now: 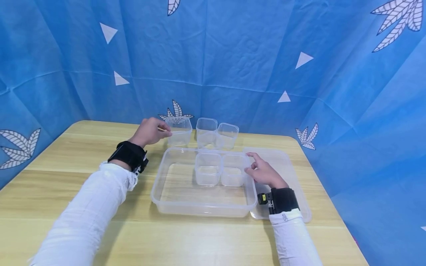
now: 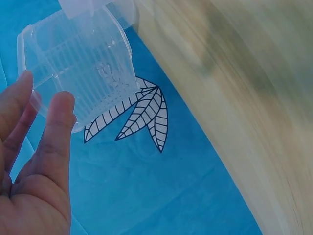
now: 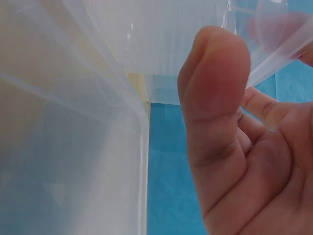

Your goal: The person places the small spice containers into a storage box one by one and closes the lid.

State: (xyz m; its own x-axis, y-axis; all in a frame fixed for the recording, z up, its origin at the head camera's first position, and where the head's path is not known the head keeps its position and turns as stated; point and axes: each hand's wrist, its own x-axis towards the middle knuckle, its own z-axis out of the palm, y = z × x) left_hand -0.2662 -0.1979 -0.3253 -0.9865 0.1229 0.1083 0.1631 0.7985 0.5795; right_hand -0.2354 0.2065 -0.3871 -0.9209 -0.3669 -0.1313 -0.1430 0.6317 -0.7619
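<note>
At the back left, my left hand (image 1: 151,131) pinches the rim of a small clear plastic container (image 1: 179,138). The left wrist view shows the thumb and fingers at the edge of this tilted container (image 2: 80,68). My right hand (image 1: 264,173) is at the right side of a large clear plastic box (image 1: 203,209). Its thumb and fingers hold the right-hand small container (image 1: 233,179) inside that box; the clear walls overlap, so exact contact is hard to make out. Beside it in the box stands another small container (image 1: 208,178).
Two more small clear containers, one upright (image 1: 206,135) and one leaning (image 1: 227,136), stand behind the box. A flat translucent lid (image 1: 293,184) lies on the wooden table (image 1: 199,240) at the right, partly under the box. Blue curtain (image 1: 233,48) hangs along the back.
</note>
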